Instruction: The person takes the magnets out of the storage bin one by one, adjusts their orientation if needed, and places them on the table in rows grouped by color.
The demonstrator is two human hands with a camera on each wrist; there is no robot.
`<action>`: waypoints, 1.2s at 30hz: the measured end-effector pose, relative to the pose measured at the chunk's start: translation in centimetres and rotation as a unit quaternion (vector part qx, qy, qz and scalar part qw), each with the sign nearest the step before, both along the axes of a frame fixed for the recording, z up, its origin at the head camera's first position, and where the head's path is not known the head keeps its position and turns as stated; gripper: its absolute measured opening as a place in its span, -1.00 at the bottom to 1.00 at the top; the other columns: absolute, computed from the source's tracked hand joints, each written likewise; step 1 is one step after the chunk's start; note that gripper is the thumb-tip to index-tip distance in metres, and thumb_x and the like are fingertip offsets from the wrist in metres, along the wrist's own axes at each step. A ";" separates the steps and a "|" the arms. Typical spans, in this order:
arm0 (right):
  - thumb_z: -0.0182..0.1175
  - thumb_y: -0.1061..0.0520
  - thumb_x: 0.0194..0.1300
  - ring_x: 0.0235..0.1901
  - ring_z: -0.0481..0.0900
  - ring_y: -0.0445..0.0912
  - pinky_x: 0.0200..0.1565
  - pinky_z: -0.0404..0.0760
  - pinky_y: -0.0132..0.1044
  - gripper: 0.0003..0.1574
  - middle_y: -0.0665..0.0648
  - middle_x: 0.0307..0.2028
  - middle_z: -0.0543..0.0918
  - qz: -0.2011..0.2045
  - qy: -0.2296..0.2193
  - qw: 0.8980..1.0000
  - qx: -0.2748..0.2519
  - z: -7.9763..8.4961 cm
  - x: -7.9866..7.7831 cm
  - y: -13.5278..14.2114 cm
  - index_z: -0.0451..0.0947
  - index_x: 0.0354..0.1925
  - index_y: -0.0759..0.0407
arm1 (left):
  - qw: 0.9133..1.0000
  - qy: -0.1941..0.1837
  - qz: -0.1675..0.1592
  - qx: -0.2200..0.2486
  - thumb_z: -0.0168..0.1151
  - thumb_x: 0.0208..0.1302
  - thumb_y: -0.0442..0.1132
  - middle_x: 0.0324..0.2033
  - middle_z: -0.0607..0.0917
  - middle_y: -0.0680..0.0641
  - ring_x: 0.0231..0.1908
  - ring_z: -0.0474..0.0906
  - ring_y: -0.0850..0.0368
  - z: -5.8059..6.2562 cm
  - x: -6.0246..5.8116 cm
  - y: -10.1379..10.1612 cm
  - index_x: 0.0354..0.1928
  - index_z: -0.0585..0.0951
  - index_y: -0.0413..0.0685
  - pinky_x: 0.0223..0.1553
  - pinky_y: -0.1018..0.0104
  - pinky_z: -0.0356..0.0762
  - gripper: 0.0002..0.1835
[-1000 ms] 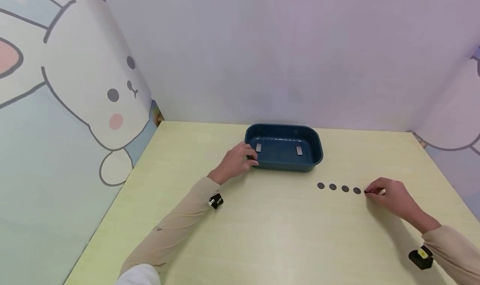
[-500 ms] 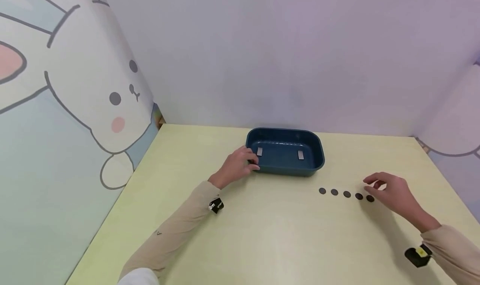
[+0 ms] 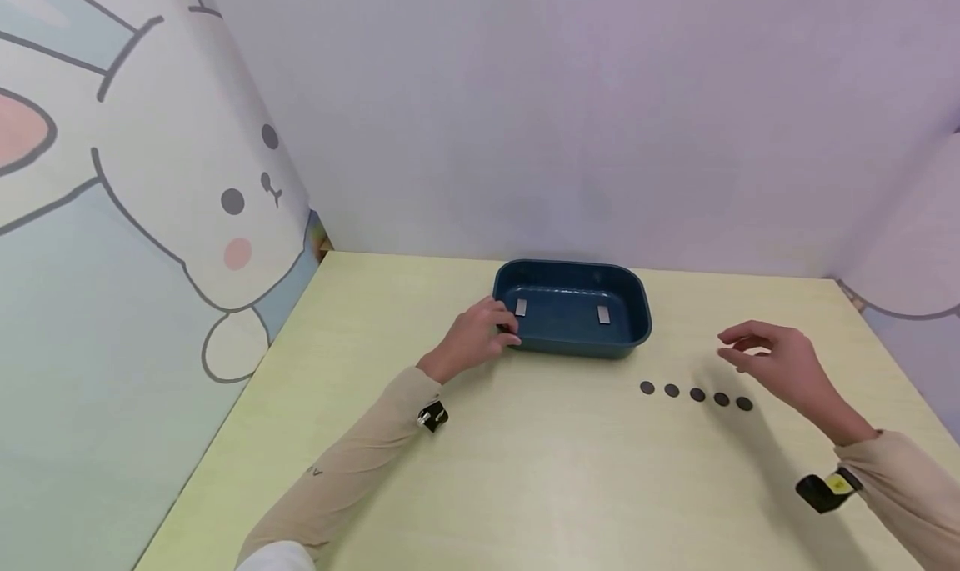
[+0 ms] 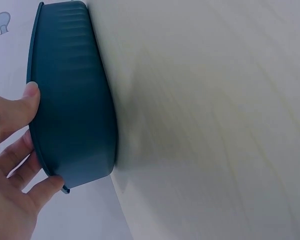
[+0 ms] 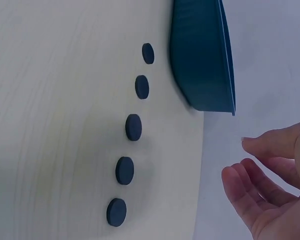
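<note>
From my head view: right grip (image 3: 783, 369) hangs above desk (image 3: 555, 471), thumb and fingers bowed but apart, nothing between them. Five dark discs (image 3: 697, 395) lie flat in row on desk, near, spread from five to eight o'clock of those fingertips. My left grip (image 3: 472, 333) clamped on blue tray (image 3: 572, 348), holding rim at tray's eight o'clock. I see discs at tray's four o'clock; pale rectangles (image 3: 603, 315) inside tray.

Tray (image 3: 573, 348) dark teal; discs (image 3: 697, 395) perhaps black; table (image 3: 562, 471) pale yellow, faintly grained.
</note>
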State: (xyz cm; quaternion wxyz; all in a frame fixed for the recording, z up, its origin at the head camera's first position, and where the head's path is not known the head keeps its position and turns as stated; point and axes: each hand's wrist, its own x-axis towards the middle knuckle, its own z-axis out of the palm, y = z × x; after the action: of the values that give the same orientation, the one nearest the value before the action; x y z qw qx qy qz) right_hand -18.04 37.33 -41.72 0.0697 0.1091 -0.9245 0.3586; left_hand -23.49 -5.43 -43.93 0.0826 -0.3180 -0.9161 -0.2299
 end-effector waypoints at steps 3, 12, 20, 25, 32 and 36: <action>0.30 0.16 0.21 -0.48 0.64 -0.20 -0.47 0.55 -0.39 -0.76 0.21 -0.31 0.65 0.001 -0.005 1.000 -0.010 0.4 -0.2 -0.5 0.59 -0.16 0.25 | 1.000 0.004 -0.003 0.003 0.34 0.19 -0.13 -0.35 0.58 0.08 -0.31 0.40 0.17 0.0 0.1 0.0 -0.34 0.69 0.08 -0.38 0.40 0.41 -0.93; 0.29 0.14 0.23 -0.43 0.64 -0.25 -0.44 0.56 -0.41 -0.72 0.15 -0.28 0.65 -0.003 -0.013 0.999 -0.029 1.0 -1.0 -1.9 0.58 -0.13 0.27 | 1.000 0.011 -0.009 0.010 0.35 0.18 -0.13 -0.36 0.56 0.11 -0.31 0.39 0.19 0.1 0.2 0.1 -0.35 0.69 0.08 -0.38 0.40 0.41 -0.93; 0.29 0.10 0.24 -0.45 0.63 -0.25 -0.42 0.56 -0.41 -0.69 0.26 -0.21 0.65 -0.004 -0.015 0.999 -0.033 1.7 -1.9 -3.3 0.58 -0.11 0.27 | 1.000 0.016 -0.012 0.012 0.35 0.18 -0.15 -0.36 0.56 0.10 -0.30 0.42 0.15 0.2 0.2 0.1 -0.35 0.69 0.06 -0.38 0.40 0.42 -0.94; 0.29 0.12 0.24 -0.43 0.64 -0.23 -0.41 0.57 -0.40 -0.70 0.24 -0.22 0.65 0.009 -0.011 0.999 -0.048 1.8 -2.5 -4.1 0.58 -0.11 0.28 | 1.000 0.009 -0.008 0.013 0.35 0.18 -0.15 -0.35 0.57 0.07 -0.29 0.44 0.11 0.3 0.1 -0.1 -0.35 0.69 0.05 -0.36 0.37 0.43 -0.93; 0.29 0.16 0.23 -0.44 0.63 -0.26 -0.41 0.57 -0.40 -0.75 0.23 -0.28 0.66 0.032 -0.004 0.998 -0.060 1.7 -3.2 -5.0 0.59 -0.14 0.28 | 1.000 -0.004 -0.006 0.011 0.34 0.19 -0.14 -0.34 0.59 0.05 -0.27 0.45 0.08 0.0 -0.1 -0.1 -0.34 0.70 0.05 -0.37 0.37 0.42 -0.93; 0.29 0.16 0.23 -0.43 0.63 -0.25 -0.41 0.57 -0.41 -0.75 0.25 -0.26 0.65 0.032 -0.001 0.998 -0.057 1.6 -3.8 -5.6 0.60 -0.15 0.28 | 1.000 -0.007 -0.006 0.014 0.34 0.19 -0.16 -0.34 0.59 0.04 -0.27 0.44 0.09 0.1 0.0 -0.1 -0.34 0.70 0.04 -0.36 0.36 0.43 -0.93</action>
State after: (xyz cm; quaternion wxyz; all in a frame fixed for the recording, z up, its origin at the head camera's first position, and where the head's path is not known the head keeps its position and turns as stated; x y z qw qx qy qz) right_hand -21.83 31.72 -40.09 0.0638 0.1345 -0.8986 0.4128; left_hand -23.47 -5.56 -43.79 0.0791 -0.3210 -0.9112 -0.2459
